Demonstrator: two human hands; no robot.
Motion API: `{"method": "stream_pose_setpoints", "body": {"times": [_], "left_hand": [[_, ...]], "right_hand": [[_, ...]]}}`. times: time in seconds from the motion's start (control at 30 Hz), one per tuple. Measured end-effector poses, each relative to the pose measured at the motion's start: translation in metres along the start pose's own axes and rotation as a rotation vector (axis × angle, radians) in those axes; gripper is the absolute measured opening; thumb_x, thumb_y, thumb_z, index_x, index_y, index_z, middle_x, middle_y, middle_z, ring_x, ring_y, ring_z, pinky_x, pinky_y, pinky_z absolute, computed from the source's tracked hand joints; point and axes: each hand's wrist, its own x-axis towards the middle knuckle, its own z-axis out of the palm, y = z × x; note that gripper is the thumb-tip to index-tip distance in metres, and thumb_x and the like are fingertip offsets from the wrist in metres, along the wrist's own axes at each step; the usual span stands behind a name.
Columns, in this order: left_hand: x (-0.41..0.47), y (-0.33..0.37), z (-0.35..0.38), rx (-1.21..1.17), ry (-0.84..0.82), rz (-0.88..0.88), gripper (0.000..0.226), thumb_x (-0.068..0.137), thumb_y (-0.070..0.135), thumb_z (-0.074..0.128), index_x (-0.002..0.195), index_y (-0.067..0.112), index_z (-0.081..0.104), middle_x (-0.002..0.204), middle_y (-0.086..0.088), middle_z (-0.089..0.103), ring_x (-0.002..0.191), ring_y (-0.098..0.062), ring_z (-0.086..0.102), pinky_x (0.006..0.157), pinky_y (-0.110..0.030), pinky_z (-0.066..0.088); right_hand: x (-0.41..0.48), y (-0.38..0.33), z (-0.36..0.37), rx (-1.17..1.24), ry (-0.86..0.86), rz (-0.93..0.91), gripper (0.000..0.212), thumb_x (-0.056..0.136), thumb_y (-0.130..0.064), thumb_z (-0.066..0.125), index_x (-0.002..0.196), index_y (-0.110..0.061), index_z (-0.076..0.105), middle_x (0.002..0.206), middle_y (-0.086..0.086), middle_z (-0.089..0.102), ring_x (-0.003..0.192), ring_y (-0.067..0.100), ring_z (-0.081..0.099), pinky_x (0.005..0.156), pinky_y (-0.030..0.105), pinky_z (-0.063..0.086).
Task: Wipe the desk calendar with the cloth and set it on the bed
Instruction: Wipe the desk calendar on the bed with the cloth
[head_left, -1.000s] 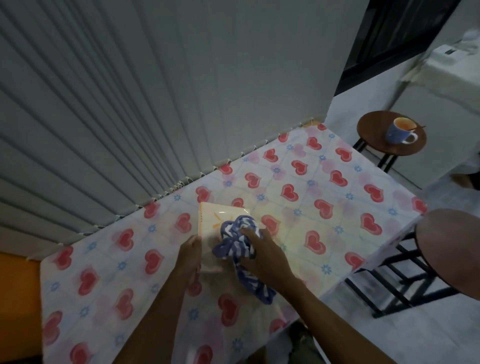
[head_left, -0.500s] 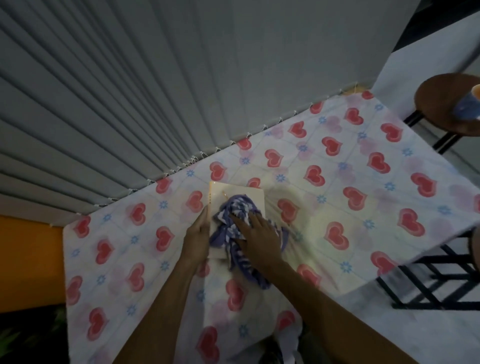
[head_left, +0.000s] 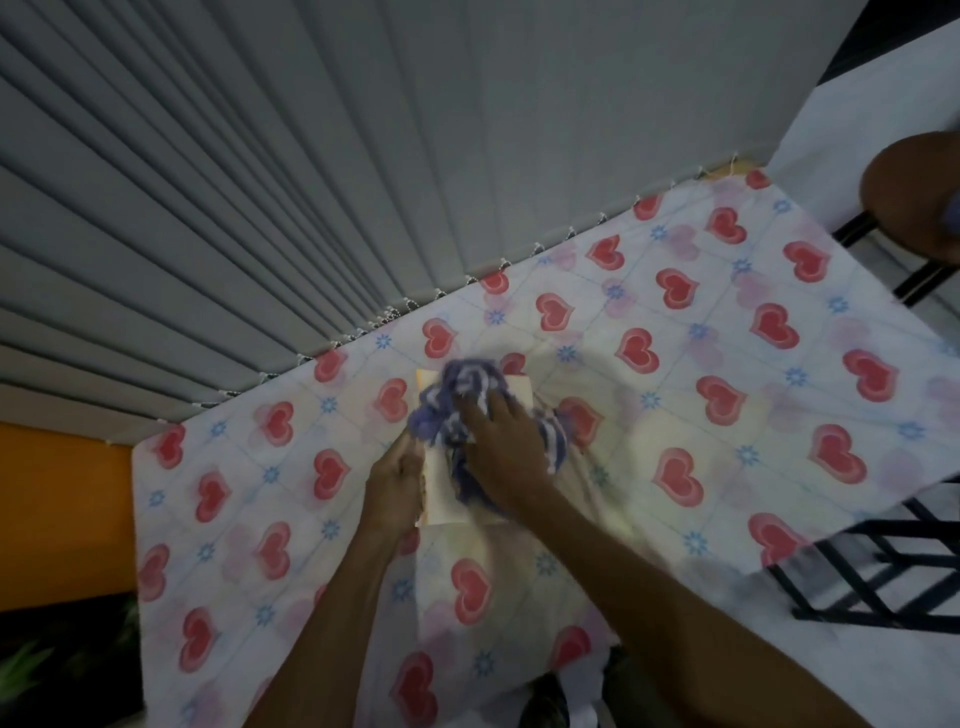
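A pale cream desk calendar (head_left: 440, 486) lies flat on the bed (head_left: 727, 364), which is covered by a white sheet with red hearts. My left hand (head_left: 396, 483) grips the calendar's left edge. My right hand (head_left: 501, 447) presses a bunched blue-and-white cloth (head_left: 462, 397) onto the calendar's top face. The cloth hides most of the calendar; only its left strip and far right corner show.
A grey ribbed wall (head_left: 260, 182) runs along the bed's far edge. A round brown stool (head_left: 909, 192) stands at the far right, with black metal legs (head_left: 883, 571) of another seat below it. An orange panel (head_left: 62, 509) is at the left.
My right hand has pushed the cloth toward the calendar's far end. The view has shifted left, so the stool with the mug has slid to the right edge.
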Motion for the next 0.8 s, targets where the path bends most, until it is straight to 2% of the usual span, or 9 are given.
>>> {"method": "stream_pose_setpoints", "body": {"times": [0.07,0.13,0.2,0.27,0.33,0.53,0.6,0.67,0.8], "left_hand": [[0.000,-0.002,0.001,-0.022,0.009,-0.025,0.037,0.102,0.005,0.046,0.138,0.010,0.054,0.102,-0.021,0.069,0.087,-0.032,0.066,0.081,-0.042,0.055],[-0.004,-0.001,0.001,-0.091,0.001,-0.050,0.035,0.102,0.003,0.045,0.135,0.008,0.054,0.119,-0.017,0.066,0.103,-0.035,0.064,0.098,-0.047,0.051],[-0.008,0.000,0.001,-0.089,-0.009,-0.045,0.032,0.102,0.009,0.045,0.131,0.014,0.059,0.122,-0.009,0.067,0.106,-0.027,0.063,0.095,-0.032,0.052],[-0.011,0.001,-0.001,-0.037,-0.022,-0.027,0.037,0.101,0.013,0.046,0.135,0.021,0.058,0.120,0.002,0.067,0.104,-0.018,0.064,0.077,-0.010,0.050],[-0.011,-0.001,-0.003,-0.035,-0.049,-0.020,0.041,0.102,0.014,0.046,0.141,0.027,0.052,0.118,0.008,0.067,0.095,-0.007,0.065,0.065,-0.005,0.048],[-0.008,0.004,-0.009,-0.027,-0.091,0.012,0.039,0.103,0.022,0.047,0.139,0.036,0.051,0.121,0.010,0.067,0.099,-0.005,0.065,0.072,-0.014,0.052],[-0.008,0.003,-0.009,-0.007,-0.088,0.035,0.038,0.103,0.025,0.047,0.138,0.039,0.051,0.122,0.010,0.067,0.104,-0.012,0.066,0.082,-0.026,0.056],[-0.007,0.000,-0.007,0.000,-0.074,0.033,0.041,0.103,0.024,0.046,0.142,0.034,0.049,0.126,0.006,0.066,0.109,-0.020,0.064,0.094,-0.042,0.055],[-0.006,-0.004,-0.004,-0.023,-0.043,0.010,0.044,0.102,0.021,0.045,0.145,0.031,0.046,0.115,0.006,0.068,0.101,-0.023,0.066,0.091,-0.042,0.056]], "right_hand": [[-0.038,-0.011,0.009,0.033,0.001,-0.095,0.058,0.089,-0.025,0.052,0.146,-0.018,0.042,0.141,0.018,0.051,0.123,0.039,0.051,0.089,0.046,0.048],[-0.067,-0.012,0.015,0.044,0.025,-0.163,0.054,0.088,-0.026,0.059,0.141,-0.019,0.050,0.135,0.016,0.057,0.116,0.038,0.058,0.084,0.045,0.052],[-0.086,-0.002,0.017,0.050,-0.047,-0.215,0.051,0.088,-0.029,0.060,0.138,-0.022,0.051,0.135,0.013,0.057,0.118,0.036,0.057,0.087,0.045,0.053],[-0.096,0.017,0.014,0.042,-0.137,-0.229,0.051,0.086,-0.034,0.060,0.135,-0.024,0.052,0.136,0.011,0.057,0.118,0.036,0.057,0.089,0.048,0.052],[-0.096,0.036,0.007,-0.011,-0.199,-0.175,0.052,0.085,-0.037,0.061,0.134,-0.025,0.051,0.136,0.008,0.056,0.115,0.036,0.057,0.089,0.049,0.051],[-0.035,0.058,-0.014,-0.026,-0.121,0.082,0.035,0.089,-0.024,0.051,0.124,-0.021,0.055,0.125,0.005,0.060,0.106,0.031,0.060,0.077,0.037,0.048],[-0.007,0.058,-0.022,-0.011,-0.083,0.142,0.031,0.090,-0.021,0.051,0.120,-0.018,0.058,0.118,0.006,0.064,0.102,0.031,0.062,0.072,0.034,0.041],[0.016,0.058,-0.032,0.091,-0.083,0.219,0.031,0.089,-0.021,0.052,0.119,-0.018,0.058,0.116,0.007,0.065,0.103,0.032,0.063,0.076,0.037,0.046],[0.020,0.046,-0.033,0.151,-0.077,0.227,0.034,0.090,-0.024,0.055,0.124,-0.017,0.055,0.122,0.009,0.062,0.106,0.034,0.062,0.081,0.041,0.050]]}}
